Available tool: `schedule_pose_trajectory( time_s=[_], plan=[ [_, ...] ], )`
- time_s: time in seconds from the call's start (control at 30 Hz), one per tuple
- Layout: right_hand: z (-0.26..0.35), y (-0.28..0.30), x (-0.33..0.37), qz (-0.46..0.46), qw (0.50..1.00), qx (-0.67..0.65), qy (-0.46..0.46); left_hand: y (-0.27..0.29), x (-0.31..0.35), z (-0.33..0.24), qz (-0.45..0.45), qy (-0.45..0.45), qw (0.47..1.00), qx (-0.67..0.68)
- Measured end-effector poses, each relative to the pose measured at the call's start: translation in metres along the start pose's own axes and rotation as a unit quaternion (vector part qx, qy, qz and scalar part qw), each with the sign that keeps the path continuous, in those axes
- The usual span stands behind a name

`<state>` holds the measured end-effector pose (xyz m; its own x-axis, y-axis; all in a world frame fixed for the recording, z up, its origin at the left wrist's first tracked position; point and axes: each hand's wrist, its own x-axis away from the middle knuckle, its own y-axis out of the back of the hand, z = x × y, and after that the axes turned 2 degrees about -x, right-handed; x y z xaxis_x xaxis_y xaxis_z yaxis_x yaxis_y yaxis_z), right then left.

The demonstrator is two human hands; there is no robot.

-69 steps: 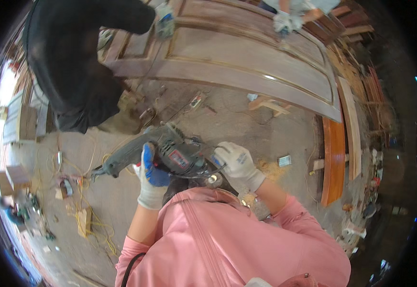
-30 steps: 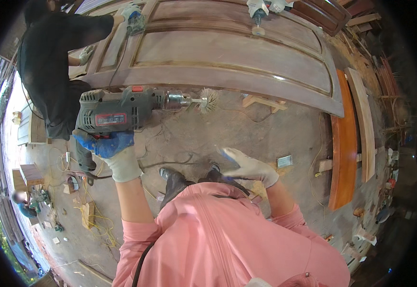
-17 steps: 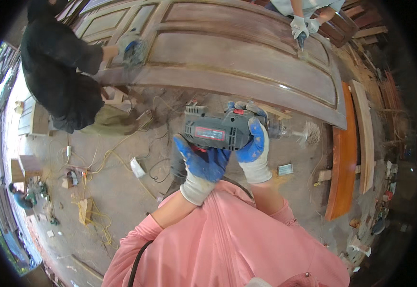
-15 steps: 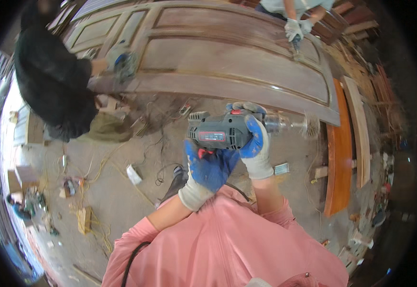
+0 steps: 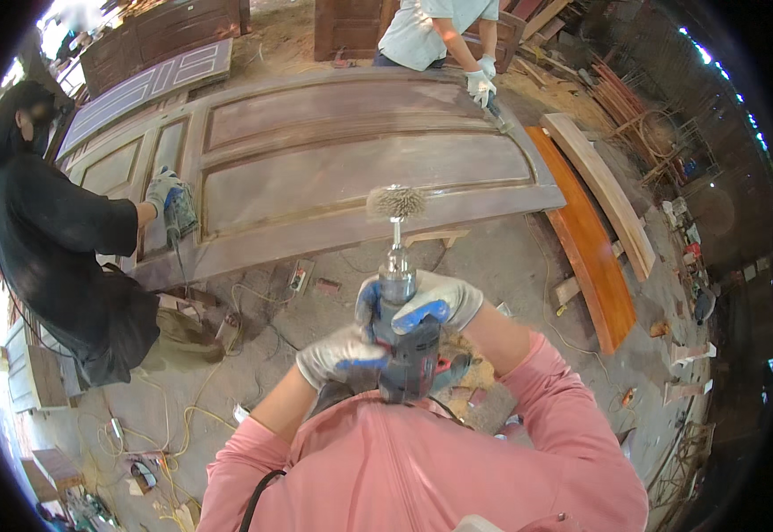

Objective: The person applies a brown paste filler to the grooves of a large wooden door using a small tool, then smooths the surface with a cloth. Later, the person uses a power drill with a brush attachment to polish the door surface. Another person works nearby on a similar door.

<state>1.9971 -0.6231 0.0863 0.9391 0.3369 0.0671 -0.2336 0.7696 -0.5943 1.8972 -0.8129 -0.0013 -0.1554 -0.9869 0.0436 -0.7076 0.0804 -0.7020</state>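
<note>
A dark grey power drill (image 5: 410, 359) is held close in front of my body, with its metal chuck (image 5: 397, 266) pointing away toward the door panel. On the chuck's shaft sits a bristly cup brush (image 5: 395, 203), apparently apart from the wood. My left hand (image 5: 342, 356), in a white and blue work glove, is closed on the left side of the drill's rear part. Gloved alike, my right hand (image 5: 438, 301) wraps the front of the body just behind the chuck. Beyond the brush lies a large brown panelled wooden door (image 5: 298, 191).
At the left, a person in black (image 5: 67, 230) works a sander (image 5: 180, 213) on the door. Across it, another person (image 5: 426, 35) holds a brush-like tool (image 5: 498, 117). An orange board (image 5: 586, 257) and a pale plank (image 5: 608, 195) lie right. Yellow cords (image 5: 169, 426) trail on the floor.
The drill has swung from pointing right to pointing forward, and both hands have turned with it. My view has shifted; the person in black's sander is farther left along the door.
</note>
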Motion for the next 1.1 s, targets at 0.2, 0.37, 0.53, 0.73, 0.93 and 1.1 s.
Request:
schedule_pose_trajectory(
  time_s=[0.2, 0.37, 0.53, 0.73, 0.93, 1.1],
  plan=[
    [-0.020, -0.015, -0.014, -0.082, 0.995, 0.001, 0.050, -0.036, 0.013, 0.026, -0.025, 0.009, 0.995, 0.098],
    [-0.033, -0.022, 0.015, -0.357, 0.885, 0.298, 0.016, -0.035, 0.025, 0.035, -0.105, 0.009, 0.977, 0.186],
    [-0.061, -0.029, 0.111, -0.337, 0.813, 0.474, 0.004, -0.025, -0.006, -0.001, -0.155, -0.087, 0.966, 0.186],
    [-0.078, 0.016, 0.108, -0.442, 0.639, 0.628, 0.038, -0.034, -0.083, -0.033, -0.192, -0.166, 0.951, 0.176],
    [-0.023, 0.088, 0.137, -0.407, 0.611, 0.663, 0.146, -0.017, -0.195, -0.025, -0.188, -0.222, 0.917, 0.273],
    [0.019, 0.152, 0.193, -0.401, 0.713, 0.562, 0.117, -0.040, -0.273, -0.003, -0.231, -0.241, 0.899, 0.284]
  ],
)
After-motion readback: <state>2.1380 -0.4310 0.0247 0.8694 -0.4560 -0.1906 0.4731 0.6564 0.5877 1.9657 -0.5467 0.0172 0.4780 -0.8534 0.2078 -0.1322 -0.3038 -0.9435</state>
